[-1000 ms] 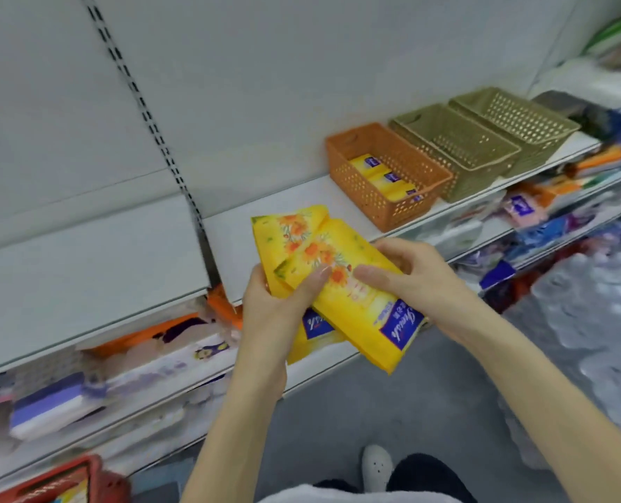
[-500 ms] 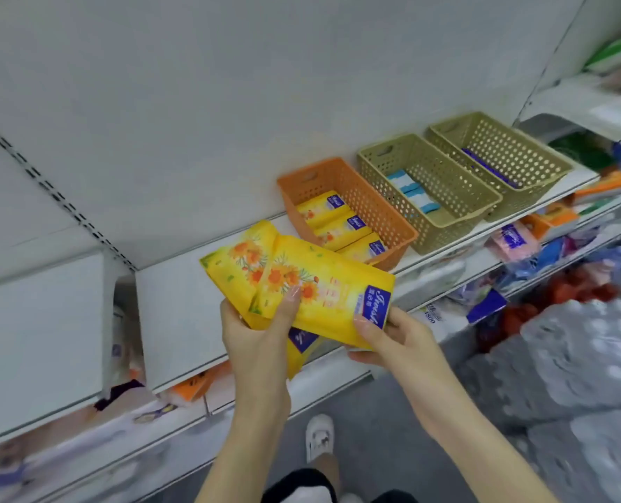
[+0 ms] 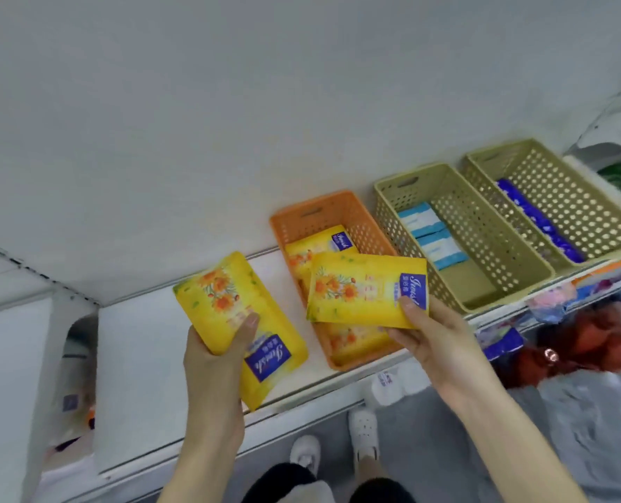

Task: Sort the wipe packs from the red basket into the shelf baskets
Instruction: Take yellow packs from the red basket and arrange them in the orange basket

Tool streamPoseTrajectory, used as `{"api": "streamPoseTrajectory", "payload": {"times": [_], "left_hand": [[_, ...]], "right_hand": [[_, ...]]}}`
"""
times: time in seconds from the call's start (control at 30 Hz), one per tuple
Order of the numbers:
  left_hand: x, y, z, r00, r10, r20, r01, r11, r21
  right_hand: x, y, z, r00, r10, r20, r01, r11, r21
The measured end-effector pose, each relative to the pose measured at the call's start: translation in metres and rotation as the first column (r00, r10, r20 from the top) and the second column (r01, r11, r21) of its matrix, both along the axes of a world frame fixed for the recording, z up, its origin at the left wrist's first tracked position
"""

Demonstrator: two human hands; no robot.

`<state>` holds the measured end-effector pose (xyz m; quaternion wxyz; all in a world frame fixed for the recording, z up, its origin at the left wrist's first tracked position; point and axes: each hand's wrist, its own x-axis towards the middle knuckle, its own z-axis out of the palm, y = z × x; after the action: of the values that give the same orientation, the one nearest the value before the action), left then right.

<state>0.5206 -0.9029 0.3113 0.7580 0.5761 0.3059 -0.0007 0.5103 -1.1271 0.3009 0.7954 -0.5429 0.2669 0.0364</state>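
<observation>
My left hand (image 3: pixel 214 361) grips a yellow flowered wipe pack (image 3: pixel 229 306) above the white shelf, left of the baskets. My right hand (image 3: pixel 432 332) holds a second yellow wipe pack (image 3: pixel 359 290) flat over the orange basket (image 3: pixel 323 212), thumb on its blue label. Inside the orange basket lie more yellow packs (image 3: pixel 319 245). The red basket is out of view.
Two olive baskets stand to the right: the nearer olive basket (image 3: pixel 483 226) holds blue-and-white packs, the far olive basket (image 3: pixel 570 197) holds dark blue packs. The white shelf (image 3: pixel 138 343) runs left. Lower shelves at right carry mixed goods. My white shoes show on the grey floor.
The two yellow packs, held together before, are now apart. My right hand carried one pack right over the orange basket. The view tilted down onto the baskets.
</observation>
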Motion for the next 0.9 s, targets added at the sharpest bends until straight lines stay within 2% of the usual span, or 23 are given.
{"api": "streamPoseTrajectory", "payload": {"times": [0.13, 0.27, 0.33, 0.43, 0.5, 0.6, 0.67, 0.73, 0.83, 0.9], "left_hand": [[0.014, -0.009, -0.011, 0.989, 0.140, -0.039, -0.138, 0.989, 0.052], [0.018, -0.030, -0.015, 0.983, 0.168, -0.080, -0.167, 0.986, 0.015], [0.017, -0.040, -0.016, 0.978, 0.185, -0.096, -0.184, 0.983, 0.018], [0.016, -0.044, -0.017, 0.964, 0.245, -0.105, -0.245, 0.969, 0.014], [0.016, -0.044, -0.017, 0.957, 0.268, -0.107, -0.269, 0.963, 0.014], [0.017, -0.042, -0.020, 0.953, 0.281, -0.110, -0.283, 0.959, -0.004], [0.018, -0.040, -0.020, 0.955, 0.273, -0.116, -0.276, 0.961, -0.011], [0.019, -0.038, -0.019, 0.957, 0.265, -0.118, -0.268, 0.963, -0.013], [0.022, -0.032, -0.019, 0.962, 0.252, -0.109, -0.256, 0.967, -0.023], [0.026, -0.030, -0.019, 0.966, 0.232, -0.112, -0.236, 0.971, -0.027]], "right_hand": [[0.072, -0.014, -0.029, 0.989, 0.103, -0.101, -0.130, 0.944, -0.304], [0.128, 0.004, -0.055, 0.959, 0.255, -0.122, -0.281, 0.898, -0.339], [0.149, 0.014, -0.065, 0.959, 0.221, -0.179, -0.264, 0.927, -0.267], [0.173, 0.018, -0.080, 0.928, 0.075, -0.365, -0.068, 0.997, 0.032], [0.180, 0.019, -0.088, 0.890, -0.016, -0.456, 0.125, 0.970, 0.209], [0.185, 0.022, -0.094, 0.863, -0.113, -0.492, 0.320, 0.876, 0.360], [0.187, 0.024, -0.097, 0.852, -0.173, -0.493, 0.406, 0.814, 0.416], [0.188, 0.025, -0.095, 0.855, -0.196, -0.480, 0.420, 0.805, 0.419], [0.188, 0.024, -0.094, 0.869, -0.154, -0.470, 0.353, 0.859, 0.371], [0.186, 0.024, -0.095, 0.879, -0.087, -0.468, 0.248, 0.923, 0.295]]}}
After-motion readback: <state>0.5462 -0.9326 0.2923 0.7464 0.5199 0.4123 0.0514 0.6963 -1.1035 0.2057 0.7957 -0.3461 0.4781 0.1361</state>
